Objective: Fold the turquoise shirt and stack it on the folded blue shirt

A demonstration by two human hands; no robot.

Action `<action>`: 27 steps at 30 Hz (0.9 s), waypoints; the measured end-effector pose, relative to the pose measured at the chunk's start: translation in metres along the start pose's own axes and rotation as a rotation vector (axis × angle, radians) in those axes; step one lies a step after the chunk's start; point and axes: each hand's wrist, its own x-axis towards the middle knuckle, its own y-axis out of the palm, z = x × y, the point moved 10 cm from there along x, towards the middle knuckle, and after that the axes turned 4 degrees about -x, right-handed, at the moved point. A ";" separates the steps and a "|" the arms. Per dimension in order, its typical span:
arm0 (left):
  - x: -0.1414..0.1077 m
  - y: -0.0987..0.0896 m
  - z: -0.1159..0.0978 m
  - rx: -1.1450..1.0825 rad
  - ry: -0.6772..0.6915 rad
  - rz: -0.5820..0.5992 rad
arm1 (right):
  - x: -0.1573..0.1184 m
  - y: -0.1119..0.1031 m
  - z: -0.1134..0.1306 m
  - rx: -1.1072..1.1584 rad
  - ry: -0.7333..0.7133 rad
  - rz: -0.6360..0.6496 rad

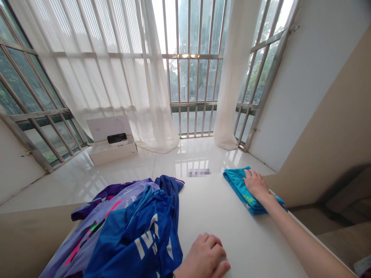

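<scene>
My right hand [256, 183] lies on top of a folded turquoise garment [247, 200], its fingers spread over the cloth near the far end. The garment has a small green and white print and rests by the right edge of the white surface. My left hand [204, 255] is low in the middle, beside the blue garments, with its fingers loosely bent, the thumb apart and nothing seen in it. Left of it lies a rumpled blue sports shirt [139, 235] with white lettering. It partly covers a lilac and purple shirt [89, 231] with pink markings.
A white open box [113, 152] stands at the back left, with a black phone-like device [117, 138] in it. Sheer white curtains [153, 127] hang to the glossy white sill [203, 224]. Metal window bars rise behind, and a wall [284, 116] stands at the right.
</scene>
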 end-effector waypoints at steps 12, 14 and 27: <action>0.002 0.004 -0.001 0.057 0.025 -0.008 | 0.000 0.034 -0.013 0.018 0.126 0.150; 0.000 -0.006 -0.010 0.027 0.029 -0.019 | 0.000 0.028 -0.010 0.031 0.122 0.149; -0.179 -0.185 -0.027 0.347 -0.287 -0.551 | -0.167 -0.107 0.137 0.627 -0.475 -0.277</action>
